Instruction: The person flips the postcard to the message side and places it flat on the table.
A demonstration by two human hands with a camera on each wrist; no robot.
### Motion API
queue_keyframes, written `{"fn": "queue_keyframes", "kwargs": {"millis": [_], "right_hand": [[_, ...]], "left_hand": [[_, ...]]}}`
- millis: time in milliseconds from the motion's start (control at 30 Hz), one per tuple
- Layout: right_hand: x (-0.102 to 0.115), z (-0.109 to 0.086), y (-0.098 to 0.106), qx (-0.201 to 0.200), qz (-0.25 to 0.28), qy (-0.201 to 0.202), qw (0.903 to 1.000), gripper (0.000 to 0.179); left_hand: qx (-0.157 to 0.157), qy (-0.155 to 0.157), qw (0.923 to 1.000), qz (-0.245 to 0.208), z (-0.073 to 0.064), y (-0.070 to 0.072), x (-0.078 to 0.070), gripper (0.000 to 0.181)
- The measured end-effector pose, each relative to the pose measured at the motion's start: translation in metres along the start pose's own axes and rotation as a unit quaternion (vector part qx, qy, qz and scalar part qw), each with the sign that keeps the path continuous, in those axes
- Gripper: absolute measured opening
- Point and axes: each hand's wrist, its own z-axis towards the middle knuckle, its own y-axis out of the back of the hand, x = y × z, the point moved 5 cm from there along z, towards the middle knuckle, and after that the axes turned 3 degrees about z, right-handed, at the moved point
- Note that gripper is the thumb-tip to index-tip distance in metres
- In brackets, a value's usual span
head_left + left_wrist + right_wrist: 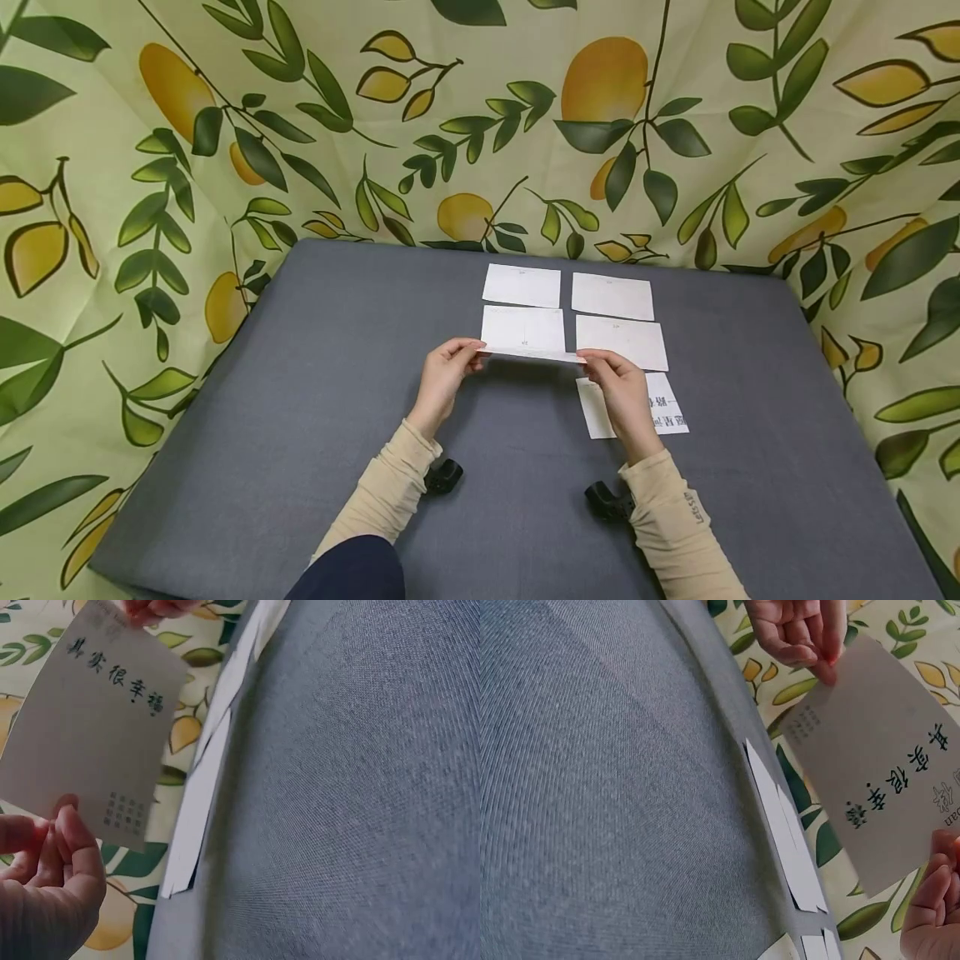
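Observation:
Between both hands a white card (pixel 97 742) is held up off the table, nearly edge-on in the head view. Green and grey printed characters show on its face in both wrist views. My left hand (pixel 444 377) pinches its left end between thumb and fingers. At the other end, my right hand (pixel 621 396) pinches it the same way. Just beyond the held card lies a white card (pixel 523 327) on the table. Under the right hand is a card with large dark characters (pixel 667 408), partly hidden by that hand.
More white cards lie in two columns: a back left card (pixel 522 285), a back right card (pixel 612 296) and a middle right card (pixel 622 340). They rest on a grey cloth-covered table (pixel 337 333). A leaf-and-fruit patterned curtain (pixel 465 125) hangs behind and at the sides.

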Motion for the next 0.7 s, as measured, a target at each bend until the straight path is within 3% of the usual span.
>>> {"fn": "queue_keyframes", "kwargs": {"millis": [133, 267, 367, 500, 700], "right_hand": [[-0.03, 0.015, 0.011, -0.01, -0.005, 0.015, 0.9998, 0.024], [-0.041, 0.018, 0.013, -0.023, -0.092, -0.002, 0.9955, 0.036], [-0.034, 0.012, 0.009, -0.011, -0.148, -0.008, 0.9889, 0.035], [-0.011, -0.001, -0.004, 0.029, -0.211, -0.012, 0.977, 0.033], [0.001, -0.01, -0.016, 0.09, -0.308, -0.006, 0.947, 0.036]], "left_hand": [[0.009, 0.017, 0.9998, -0.008, 0.001, 0.002, 0.003, 0.018], [0.026, 0.009, 0.9985, 0.048, 0.001, 0.004, 0.006, 0.015], [0.044, -0.006, 0.9932, 0.108, -0.001, 0.005, 0.006, 0.019], [0.062, -0.037, 0.9781, 0.195, -0.003, 0.006, 0.007, 0.029], [0.071, -0.084, 0.9446, 0.309, -0.004, 0.005, 0.005, 0.033]]}}
